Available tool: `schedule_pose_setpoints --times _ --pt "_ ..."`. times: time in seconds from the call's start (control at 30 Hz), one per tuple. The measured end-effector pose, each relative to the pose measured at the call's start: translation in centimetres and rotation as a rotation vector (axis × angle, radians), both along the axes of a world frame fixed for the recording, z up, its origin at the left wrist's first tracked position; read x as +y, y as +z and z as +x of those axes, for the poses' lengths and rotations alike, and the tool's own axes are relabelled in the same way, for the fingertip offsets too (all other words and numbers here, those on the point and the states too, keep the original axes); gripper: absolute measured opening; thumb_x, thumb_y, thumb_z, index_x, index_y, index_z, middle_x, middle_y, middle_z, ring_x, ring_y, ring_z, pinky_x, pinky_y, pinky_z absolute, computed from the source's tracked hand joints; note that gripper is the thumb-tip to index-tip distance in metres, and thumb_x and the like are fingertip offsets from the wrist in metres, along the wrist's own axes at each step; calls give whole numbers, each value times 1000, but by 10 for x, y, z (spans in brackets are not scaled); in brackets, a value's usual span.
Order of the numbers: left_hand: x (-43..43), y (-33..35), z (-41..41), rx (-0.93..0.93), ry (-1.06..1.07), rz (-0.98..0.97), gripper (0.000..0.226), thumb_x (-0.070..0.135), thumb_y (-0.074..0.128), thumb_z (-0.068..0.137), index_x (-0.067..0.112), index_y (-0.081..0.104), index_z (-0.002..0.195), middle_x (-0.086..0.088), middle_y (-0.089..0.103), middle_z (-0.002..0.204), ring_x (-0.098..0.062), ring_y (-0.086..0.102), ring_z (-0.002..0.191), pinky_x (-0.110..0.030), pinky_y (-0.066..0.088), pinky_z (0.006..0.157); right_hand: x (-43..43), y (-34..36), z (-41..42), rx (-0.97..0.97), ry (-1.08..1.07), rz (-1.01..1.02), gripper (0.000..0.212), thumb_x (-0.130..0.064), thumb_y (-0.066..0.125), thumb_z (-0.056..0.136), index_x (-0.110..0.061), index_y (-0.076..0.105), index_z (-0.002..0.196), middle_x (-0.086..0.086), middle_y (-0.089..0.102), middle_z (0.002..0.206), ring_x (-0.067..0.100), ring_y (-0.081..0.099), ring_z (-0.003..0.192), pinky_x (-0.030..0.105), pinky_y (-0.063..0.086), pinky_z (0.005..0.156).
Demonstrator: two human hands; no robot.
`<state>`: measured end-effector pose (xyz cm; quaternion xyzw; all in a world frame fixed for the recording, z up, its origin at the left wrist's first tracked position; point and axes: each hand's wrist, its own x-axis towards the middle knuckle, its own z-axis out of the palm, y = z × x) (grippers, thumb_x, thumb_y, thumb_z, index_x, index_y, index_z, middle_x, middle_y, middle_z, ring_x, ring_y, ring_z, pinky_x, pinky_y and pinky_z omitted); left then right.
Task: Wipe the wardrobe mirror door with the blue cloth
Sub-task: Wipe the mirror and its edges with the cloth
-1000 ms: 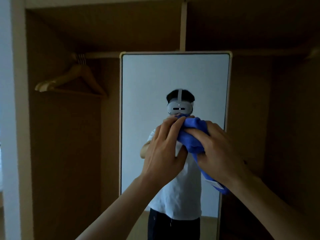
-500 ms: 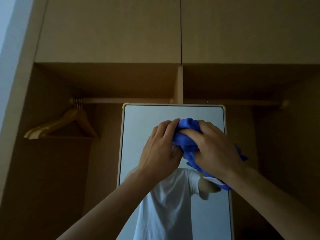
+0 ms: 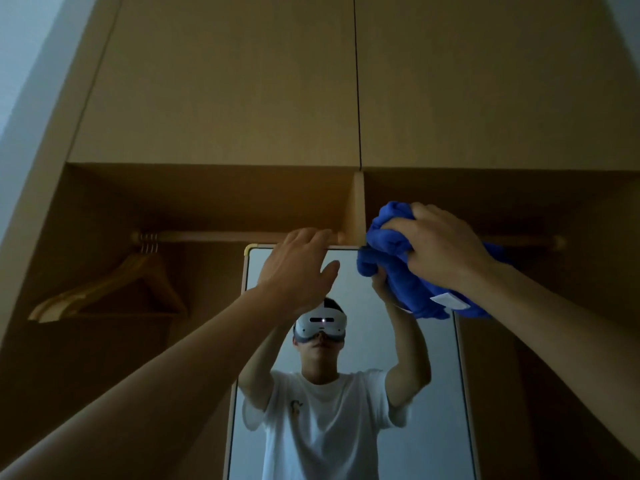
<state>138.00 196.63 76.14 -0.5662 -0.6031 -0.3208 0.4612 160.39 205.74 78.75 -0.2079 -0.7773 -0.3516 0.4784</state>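
The tall wardrobe mirror door [image 3: 440, 393] stands straight ahead, with a pale frame and rounded top corners. My right hand [image 3: 440, 251] grips the bunched blue cloth [image 3: 391, 247] and holds it against the mirror's top right corner; a white label hangs from the cloth's lower part. My left hand [image 3: 298, 268] is at the mirror's top edge with its fingers hooked over the rim and its thumb spread below. The glass reflects a person in a white T-shirt with both arms raised.
The open wardrobe is dim. A wooden rail [image 3: 214, 236] runs behind the mirror's top, with wooden hangers [image 3: 114, 289] at the left. A vertical divider [image 3: 356, 206] stands above the mirror. Closed upper cabinet doors [image 3: 242, 81] are overhead.
Both hands rose to the mirror's top edge as the view tilted up. My left hand let go of the cloth and moved left onto the rim; my right hand keeps the cloth.
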Motion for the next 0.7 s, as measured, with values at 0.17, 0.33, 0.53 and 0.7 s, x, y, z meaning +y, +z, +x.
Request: schedule_pose_setpoints --times 0.17,0.33,0.53,0.7 --pt "12 6 -2 -11 61 -91 55 56 49 99 27 48 145 -2 58 142 -28 52 131 -44 40 109 11 12 -7 22 -53 -37 46 -23 64 87 -30 53 131 1 52 118 20 51 105 33 45 83" --pt "17 4 -2 -26 90 -83 63 64 48 94 28 45 145 0 56 138 -26 50 129 -42 38 110 15 19 -13 23 -69 -73 46 -26 66 86 -31 51 129 2 52 112 19 52 99 33 46 80" --pt "17 2 7 -57 61 -62 65 63 53 92 27 44 145 1 53 143 -25 46 133 -43 35 115 16 27 6 28 -140 -94 34 -26 62 89 -25 55 122 -3 41 96 15 41 84 31 35 69" --pt "3 0 17 -79 48 -38 64 64 51 93 25 46 144 -1 55 139 -25 47 130 -42 35 112 7 27 20 25 -151 -119 29 -23 59 89 -22 57 118 -1 43 95 17 44 80 32 36 67"
